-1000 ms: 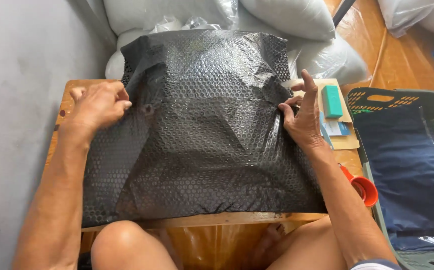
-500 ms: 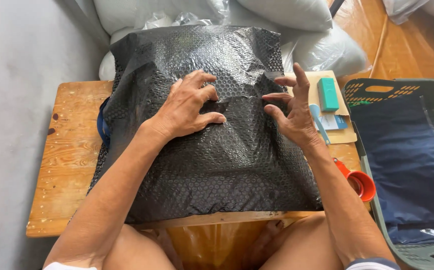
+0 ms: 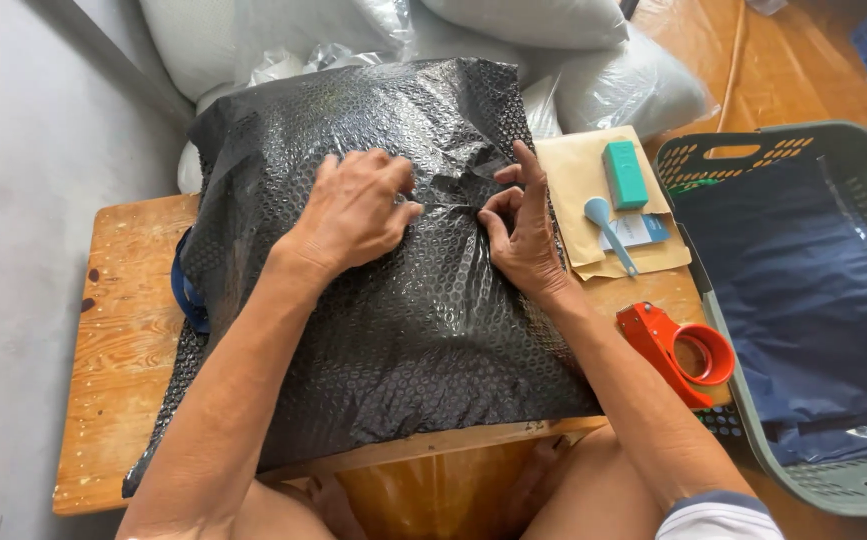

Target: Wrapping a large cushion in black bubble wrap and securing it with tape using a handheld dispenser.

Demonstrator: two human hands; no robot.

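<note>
Head view: black bubble wrap bundle (image 3: 373, 290), dimpled and glossy, fills centre frame on a worn wooden table (image 3: 123, 340). Left hand (image 3: 353, 210) lies palm-down on it, fingers curled, pinching a crease at upper centre. Right hand (image 3: 523, 225) faces it, thumb and fingertips closed on the same fold. Right of frame: flat tan envelope (image 3: 578, 170), teal rectangular block (image 3: 625, 174), orange tape dispenser (image 3: 683, 350), grey slotted plastic basket (image 3: 833, 480).
</note>
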